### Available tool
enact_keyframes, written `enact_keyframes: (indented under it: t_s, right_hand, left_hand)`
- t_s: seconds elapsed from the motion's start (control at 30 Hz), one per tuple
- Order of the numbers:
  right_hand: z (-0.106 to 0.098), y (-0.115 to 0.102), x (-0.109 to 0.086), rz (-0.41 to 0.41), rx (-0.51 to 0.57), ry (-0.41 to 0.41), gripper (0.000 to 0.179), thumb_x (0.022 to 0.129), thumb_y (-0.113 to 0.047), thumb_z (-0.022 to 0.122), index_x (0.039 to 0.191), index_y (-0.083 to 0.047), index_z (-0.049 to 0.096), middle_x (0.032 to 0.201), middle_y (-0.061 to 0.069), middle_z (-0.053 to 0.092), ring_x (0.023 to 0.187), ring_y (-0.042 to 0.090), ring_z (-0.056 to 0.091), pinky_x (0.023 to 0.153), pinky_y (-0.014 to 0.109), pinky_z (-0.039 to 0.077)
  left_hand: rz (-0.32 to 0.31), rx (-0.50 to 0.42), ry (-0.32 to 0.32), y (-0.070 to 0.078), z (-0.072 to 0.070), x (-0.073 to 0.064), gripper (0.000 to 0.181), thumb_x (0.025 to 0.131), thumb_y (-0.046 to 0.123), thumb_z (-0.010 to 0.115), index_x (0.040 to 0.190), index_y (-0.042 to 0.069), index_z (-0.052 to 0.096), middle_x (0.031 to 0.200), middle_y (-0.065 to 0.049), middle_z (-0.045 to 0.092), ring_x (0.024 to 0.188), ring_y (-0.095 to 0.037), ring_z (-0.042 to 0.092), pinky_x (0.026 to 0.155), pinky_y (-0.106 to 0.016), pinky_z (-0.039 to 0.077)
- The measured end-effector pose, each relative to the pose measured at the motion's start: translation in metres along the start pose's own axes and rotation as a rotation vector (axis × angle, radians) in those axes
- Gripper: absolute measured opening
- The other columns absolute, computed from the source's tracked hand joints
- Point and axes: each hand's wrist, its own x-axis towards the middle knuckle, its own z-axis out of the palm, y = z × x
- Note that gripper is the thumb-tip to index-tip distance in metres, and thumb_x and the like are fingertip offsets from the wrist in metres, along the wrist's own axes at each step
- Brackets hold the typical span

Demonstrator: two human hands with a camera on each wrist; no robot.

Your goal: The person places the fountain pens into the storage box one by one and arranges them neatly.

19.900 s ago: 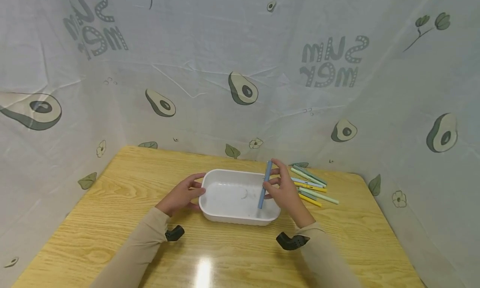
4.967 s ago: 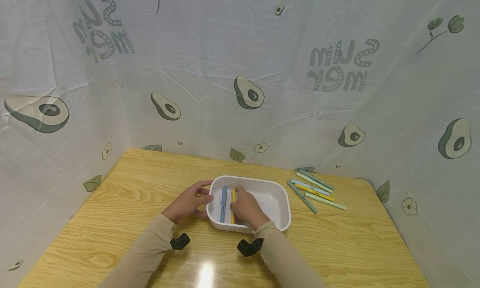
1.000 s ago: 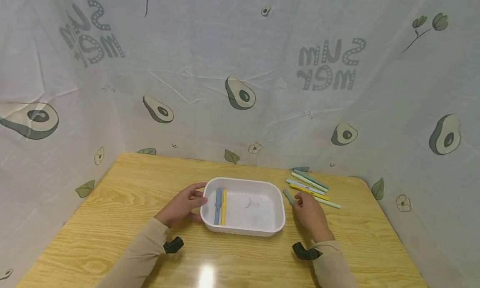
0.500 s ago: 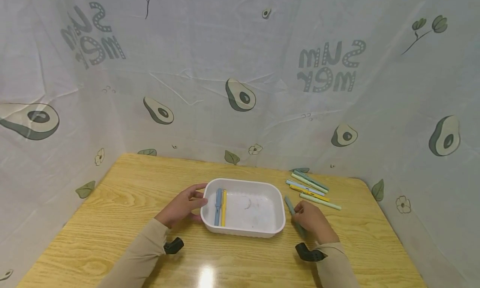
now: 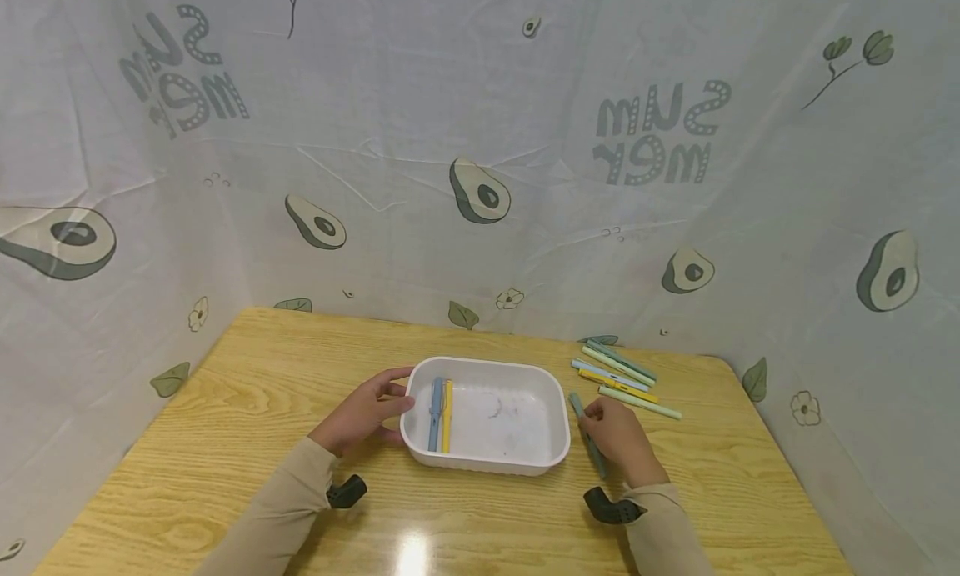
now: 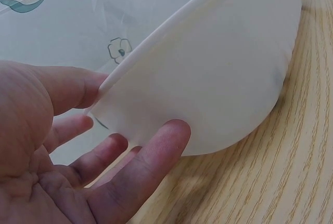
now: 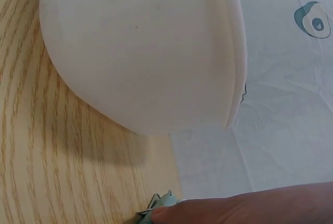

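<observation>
A white plastic tray (image 5: 498, 459) sits on the table, with a blue pen (image 5: 435, 418) and a yellow pen (image 5: 447, 418) lying side by side along its left end. My left hand (image 5: 367, 411) holds the tray's left end. In the left wrist view the thumb touches the rim and the fingers lie against the outer wall (image 6: 208, 78). Just right of the tray, my right hand (image 5: 618, 433) pinches a dark green pen (image 5: 594, 453) near its middle. Only a tip of that pen's clip end and one finger (image 7: 250, 206) show in the right wrist view.
Behind the right hand lie several pens: a dark green one (image 5: 626, 361), a pale green one (image 5: 615, 364), a light blue one (image 5: 592, 368), a yellow one (image 5: 637, 391) and another pale green one (image 5: 660, 408). A patterned curtain (image 5: 405, 184) borders the wooden table (image 5: 300, 351).
Blue and yellow pens, handled earlier by the right hand, now lie in the tray. The right hand has since drawn a dark green pen toward the front, away from the pile. The left hand stays put.
</observation>
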Motion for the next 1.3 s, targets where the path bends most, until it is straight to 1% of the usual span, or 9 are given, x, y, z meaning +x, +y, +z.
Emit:
enact_keyframes:
  t_s: [0.23, 0.43, 0.73, 1.0, 1.17, 1.3]
  right_hand:
    - [0.0007, 0.0008, -0.0007, 0.016, 0.010, -0.012, 0.022, 0.098, -0.015, 0.067, 0.106, 0.005, 0.067, 0.098, 0.014, 0.069, 0.083, 0.025, 0.061, 0.069, 0.040, 0.056]
    - [0.0019, -0.0012, -0.0043, 0.050, 0.028, -0.027, 0.020, 0.098, -0.016, 0.067, 0.103, 0.003, 0.067, 0.095, 0.013, 0.067, 0.081, 0.024, 0.059, 0.066, 0.034, 0.052]
    - [0.0033, -0.0013, -0.0064, 0.063, 0.045, -0.042, 0.019, 0.097, -0.015, 0.068, 0.101, 0.003, 0.066, 0.091, 0.011, 0.065, 0.078, 0.023, 0.058, 0.062, 0.033, 0.051]
    - [0.0014, -0.0015, -0.0067, 0.060, 0.022, -0.042, 0.019, 0.095, -0.017, 0.069, 0.097, 0.002, 0.068, 0.088, 0.009, 0.066, 0.076, 0.022, 0.058, 0.062, 0.032, 0.051]
    - [0.0005, -0.0038, -0.0073, 0.048, -0.017, -0.035, 0.017, 0.093, -0.018, 0.070, 0.093, -0.001, 0.071, 0.086, 0.006, 0.067, 0.075, 0.021, 0.058, 0.063, 0.032, 0.050]
    - [0.0000, -0.0064, -0.0083, 0.041, -0.016, -0.041, 0.015, 0.091, -0.017, 0.070, 0.093, -0.002, 0.070, 0.087, 0.007, 0.065, 0.076, 0.022, 0.057, 0.063, 0.033, 0.050]
  left_hand:
    - [-0.012, 0.007, 0.006, -0.0004, 0.0003, 0.0008, 0.060, 0.103, 0.018, 0.067, 0.158, 0.019, 0.041, 0.134, -0.020, 0.052, 0.108, -0.031, 0.063, 0.079, -0.045, 0.065]
    - [-0.021, 0.008, 0.020, -0.0016, 0.0016, 0.0007, 0.060, 0.102, 0.016, 0.067, 0.157, 0.019, 0.043, 0.134, -0.020, 0.053, 0.108, -0.032, 0.063, 0.079, -0.045, 0.065]
    - [-0.026, 0.000, 0.035, -0.0022, 0.0016, 0.0002, 0.061, 0.100, 0.019, 0.070, 0.156, 0.020, 0.045, 0.134, -0.018, 0.053, 0.109, -0.032, 0.062, 0.079, -0.045, 0.065]
    - [0.001, 0.011, 0.008, 0.0020, 0.0017, -0.0044, 0.064, 0.102, 0.020, 0.068, 0.158, 0.015, 0.040, 0.136, -0.021, 0.052, 0.109, -0.032, 0.063, 0.079, -0.046, 0.065]
    - [0.006, 0.007, 0.009, 0.0025, 0.0018, -0.0036, 0.063, 0.102, 0.019, 0.068, 0.158, 0.014, 0.040, 0.135, -0.021, 0.052, 0.109, -0.033, 0.063, 0.078, -0.046, 0.065]
    - [0.011, 0.005, 0.002, 0.0017, 0.0019, -0.0028, 0.064, 0.102, 0.019, 0.068, 0.158, 0.012, 0.040, 0.135, -0.021, 0.052, 0.109, -0.032, 0.063, 0.078, -0.046, 0.065]
